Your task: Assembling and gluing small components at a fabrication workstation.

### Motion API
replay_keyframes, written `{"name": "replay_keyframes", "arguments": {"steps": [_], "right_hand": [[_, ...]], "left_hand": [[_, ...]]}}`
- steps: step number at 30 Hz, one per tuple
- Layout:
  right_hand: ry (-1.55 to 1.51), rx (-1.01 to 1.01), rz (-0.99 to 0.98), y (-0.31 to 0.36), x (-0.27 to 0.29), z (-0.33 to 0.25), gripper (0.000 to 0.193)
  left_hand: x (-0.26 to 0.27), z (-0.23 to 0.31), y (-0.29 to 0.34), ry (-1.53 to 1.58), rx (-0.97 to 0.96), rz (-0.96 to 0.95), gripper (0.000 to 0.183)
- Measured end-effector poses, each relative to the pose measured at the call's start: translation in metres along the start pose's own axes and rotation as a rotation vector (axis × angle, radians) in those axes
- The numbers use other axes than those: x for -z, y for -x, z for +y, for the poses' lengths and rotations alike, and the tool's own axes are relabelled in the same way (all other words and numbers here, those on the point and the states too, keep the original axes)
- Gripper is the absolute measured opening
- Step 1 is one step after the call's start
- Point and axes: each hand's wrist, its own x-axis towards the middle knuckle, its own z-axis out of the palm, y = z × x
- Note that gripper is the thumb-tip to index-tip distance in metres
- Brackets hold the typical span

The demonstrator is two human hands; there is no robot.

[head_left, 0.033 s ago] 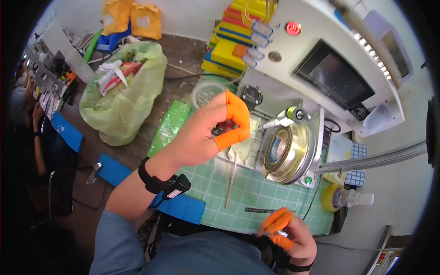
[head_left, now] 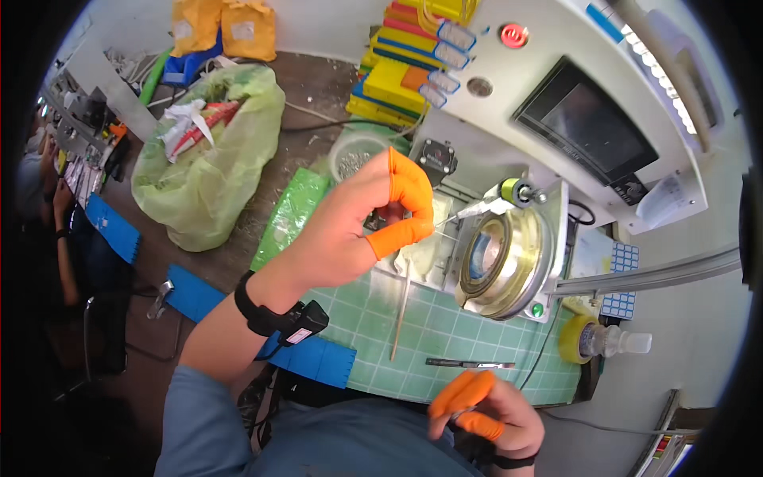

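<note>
My left hand [head_left: 366,219], with orange finger cots, reaches over the bench beside the machine. Its thumb and forefinger are pinched together; whatever lies between them is too small to make out. A thin metal needle-like tip [head_left: 450,220] of the machine points toward those fingertips, below a green-banded cylinder [head_left: 517,191]. Just right of the hand is a round brass-coloured fixture [head_left: 517,266]. My right hand [head_left: 497,413], also in orange finger cots, is low at the mat's front edge. Its fingers are closed around a small dark, metallic thing, mostly hidden.
On the green gridded mat [head_left: 445,334] lie a thin wooden stick [head_left: 402,314] and a slim metal tool [head_left: 470,364]. A tub of small metal parts [head_left: 355,155] stands behind my left hand. Left are a green packet [head_left: 292,215] and a plastic bag [head_left: 214,175]. A tape roll [head_left: 576,340] sits right.
My right hand has moved a little left and down, uncovering more of the slim metal tool. The left hand keeps its pinch in nearly the same place. The view has shifted slightly.
</note>
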Motion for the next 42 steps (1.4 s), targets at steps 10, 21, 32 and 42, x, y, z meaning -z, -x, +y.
{"name": "replay_keyframes", "arguments": {"steps": [10,21,32,42], "right_hand": [[-1.024,-0.077,-0.185,-0.092,-0.013,0.051,0.057],[-1.165,-0.032,-0.077,-0.118,-0.013,0.029,0.050],[-1.148,-0.043,0.022,-0.127,-0.014,0.026,0.048],[-1.027,-0.125,0.134,-0.131,-0.017,0.019,0.048]], "left_hand": [[-0.017,-0.009,0.007,0.075,-0.014,0.072,0.008],[-0.008,-0.013,0.005,0.027,-0.075,0.050,0.010],[-0.010,-0.012,0.007,0.021,-0.046,0.097,0.011],[-0.006,-0.012,0.007,0.022,-0.043,0.060,0.013]]}}
